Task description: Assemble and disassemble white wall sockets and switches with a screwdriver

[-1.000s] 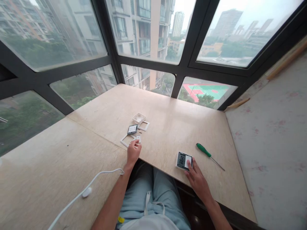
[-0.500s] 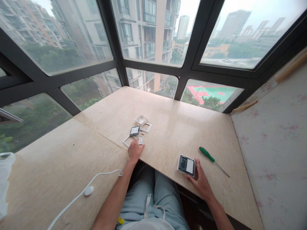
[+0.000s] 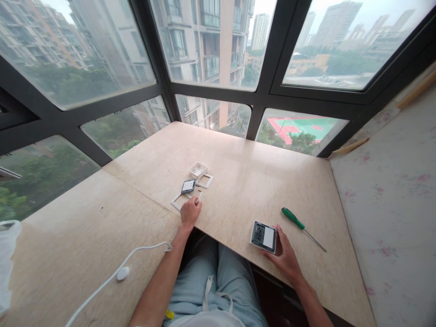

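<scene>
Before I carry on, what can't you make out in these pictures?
All in the head view:
Finger contact of the left hand on the small white piece: hidden by the hand itself.
Underside of the white-rimmed box at the right hand: hidden by its upper face.
White cord: cut off by the bottom edge.
White bag: cut off by the left edge.
Dark bit beyond the left hand: too small to identify.

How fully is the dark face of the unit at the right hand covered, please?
Only partly: a white panel covers one side; the unit shows dark surface on the other.
</scene>
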The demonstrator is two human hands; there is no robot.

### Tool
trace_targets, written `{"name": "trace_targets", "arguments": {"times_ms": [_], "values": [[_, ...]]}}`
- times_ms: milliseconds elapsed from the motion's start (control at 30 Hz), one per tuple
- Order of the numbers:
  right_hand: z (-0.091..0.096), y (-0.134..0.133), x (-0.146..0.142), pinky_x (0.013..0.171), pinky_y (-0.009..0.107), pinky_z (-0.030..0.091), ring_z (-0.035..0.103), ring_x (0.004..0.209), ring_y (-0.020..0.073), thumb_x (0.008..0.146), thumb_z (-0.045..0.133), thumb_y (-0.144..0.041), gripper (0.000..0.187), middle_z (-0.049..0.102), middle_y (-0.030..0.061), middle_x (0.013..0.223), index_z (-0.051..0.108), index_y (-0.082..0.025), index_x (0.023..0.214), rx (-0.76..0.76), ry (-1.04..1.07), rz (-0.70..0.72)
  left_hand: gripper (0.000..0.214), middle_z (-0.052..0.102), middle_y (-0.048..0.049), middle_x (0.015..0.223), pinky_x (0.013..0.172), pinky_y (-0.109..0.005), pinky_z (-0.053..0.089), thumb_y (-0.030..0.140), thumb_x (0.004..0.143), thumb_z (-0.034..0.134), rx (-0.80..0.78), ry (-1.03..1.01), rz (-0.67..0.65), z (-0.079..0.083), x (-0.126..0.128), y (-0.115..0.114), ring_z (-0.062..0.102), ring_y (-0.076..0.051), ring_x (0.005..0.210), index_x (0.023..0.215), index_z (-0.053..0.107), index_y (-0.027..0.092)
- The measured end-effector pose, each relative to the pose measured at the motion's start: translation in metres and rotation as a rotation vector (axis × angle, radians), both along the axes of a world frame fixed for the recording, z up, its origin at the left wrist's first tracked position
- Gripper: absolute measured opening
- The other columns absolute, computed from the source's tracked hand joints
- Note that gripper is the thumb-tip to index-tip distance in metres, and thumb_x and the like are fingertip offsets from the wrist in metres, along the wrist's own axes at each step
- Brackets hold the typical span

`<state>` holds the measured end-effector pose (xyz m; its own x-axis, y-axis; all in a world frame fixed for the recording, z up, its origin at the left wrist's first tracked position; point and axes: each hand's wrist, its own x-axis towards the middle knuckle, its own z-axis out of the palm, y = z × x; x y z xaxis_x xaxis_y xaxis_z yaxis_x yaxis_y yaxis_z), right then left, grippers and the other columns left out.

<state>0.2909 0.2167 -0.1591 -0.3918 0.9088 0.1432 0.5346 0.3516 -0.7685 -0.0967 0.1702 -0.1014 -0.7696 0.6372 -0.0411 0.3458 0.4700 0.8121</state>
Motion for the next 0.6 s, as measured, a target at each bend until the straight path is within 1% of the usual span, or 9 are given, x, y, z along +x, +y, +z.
{"name": "trace_targets", "arguments": {"times_ms": [33, 100, 167, 267, 300, 367, 467, 533, 600], "values": [[0.0, 0.0, 0.0, 0.113, 0.05, 0.033, 0.038, 0.138, 0.0307, 0.076, 0.07, -0.051, 0.095, 0.04, 0.013, 0.149, 0.021, -0.023, 0.152, 0.0, 0.002, 0.001, 0.016, 0.071, -0.0109, 0.088, 0.083, -0.037, 0.051, 0.021, 0.079, 0.061, 0.016, -0.046, -0.004, 0.0, 0.0, 0.0, 0.067, -0.028, 0.098, 0.093, 0.067, 0.018], [0.0, 0.0, -0.001, 0.113, 0.05, 0.034, 0.04, 0.137, 0.0307, 0.076, 0.069, -0.052, 0.093, 0.041, 0.013, 0.148, 0.022, -0.023, 0.151, 0.012, -0.005, 0.001, 0.021, 0.072, -0.0096, 0.085, 0.076, -0.034, 0.054, 0.024, 0.084, 0.055, 0.039, -0.136, -0.026, 0.0, 0.002, -0.001, 0.071, -0.024, 0.087, 0.101, 0.064, 0.015], [0.0, 0.0, -0.002, 0.112, 0.051, 0.035, 0.042, 0.135, 0.0313, 0.077, 0.069, -0.052, 0.091, 0.042, 0.0131, 0.147, 0.024, -0.024, 0.15, 0.046, -0.028, 0.002, 0.028, 0.071, -0.009, 0.084, 0.072, -0.033, 0.057, 0.026, 0.086, 0.053, 0.123, -0.353, -0.046, 0.001, 0.008, -0.001, 0.072, -0.021, 0.081, 0.11, 0.059, 0.012], [0.001, 0.001, -0.004, 0.11, 0.052, 0.038, 0.044, 0.133, 0.0325, 0.076, 0.069, -0.053, 0.089, 0.045, 0.0132, 0.145, 0.026, -0.024, 0.149, 0.105, -0.07, 0.002, 0.038, 0.07, -0.0065, 0.085, 0.073, -0.033, 0.058, 0.027, 0.079, 0.063, 0.314, -0.766, -0.066, 0.003, 0.022, -0.003, 0.072, -0.02, 0.082, 0.114, 0.056, 0.014], [0.001, 0.001, -0.004, 0.109, 0.052, 0.038, 0.044, 0.132, 0.0327, 0.077, 0.069, -0.054, 0.089, 0.045, 0.0134, 0.144, 0.026, -0.023, 0.149, 0.119, -0.08, 0.005, 0.042, 0.069, -0.0051, 0.085, 0.072, -0.032, 0.058, 0.027, 0.075, 0.068, 0.359, -0.841, -0.075, 0.003, 0.027, -0.003, 0.072, -0.019, 0.08, 0.113, 0.057, 0.015], [0.002, 0.001, -0.004, 0.109, 0.052, 0.039, 0.044, 0.132, 0.0327, 0.078, 0.068, -0.054, 0.089, 0.045, 0.0139, 0.144, 0.026, -0.023, 0.149, 0.143, -0.095, 0.015, 0.047, 0.066, -0.0023, 0.083, 0.067, -0.027, 0.056, 0.03, 0.069, 0.073, 0.384, -0.833, -0.112, 0.006, 0.036, -0.002, 0.07, -0.017, 0.076, 0.112, 0.06, 0.016], [0.003, 0.001, -0.004, 0.108, 0.052, 0.04, 0.045, 0.132, 0.0324, 0.079, 0.067, -0.053, 0.088, 0.045, 0.0148, 0.144, 0.025, -0.022, 0.149, 0.182, -0.11, 0.032, 0.046, 0.061, 0.0007, 0.076, 0.06, -0.022, 0.052, 0.034, 0.069, 0.074, 0.361, -0.681, -0.193, 0.012, 0.047, 0.002, 0.065, -0.012, 0.068, 0.11, 0.064, 0.015], [0.003, 0.001, -0.004, 0.107, 0.052, 0.041, 0.045, 0.132, 0.0322, 0.08, 0.067, -0.053, 0.087, 0.046, 0.0152, 0.143, 0.024, -0.022, 0.149, 0.204, -0.118, 0.038, 0.046, 0.061, 0.0011, 0.073, 0.06, -0.021, 0.05, 0.035, 0.07, 0.073, 0.34, -0.586, -0.268, 0.018, 0.051, 0.004, 0.063, -0.011, 0.068, 0.111, 0.065, 0.015], [0.004, 0.0, -0.005, 0.107, 0.052, 0.041, 0.045, 0.132, 0.0322, 0.08, 0.067, -0.053, 0.087, 0.045, 0.0152, 0.144, 0.023, -0.022, 0.15, 0.212, -0.125, 0.042, 0.049, 0.064, 0.0002, 0.075, 0.064, -0.023, 0.051, 0.036, 0.071, 0.074, 0.325, -0.531, -0.338, 0.025, 0.056, 0.006, 0.064, -0.013, 0.072, 0.114, 0.063, 0.015]]}}
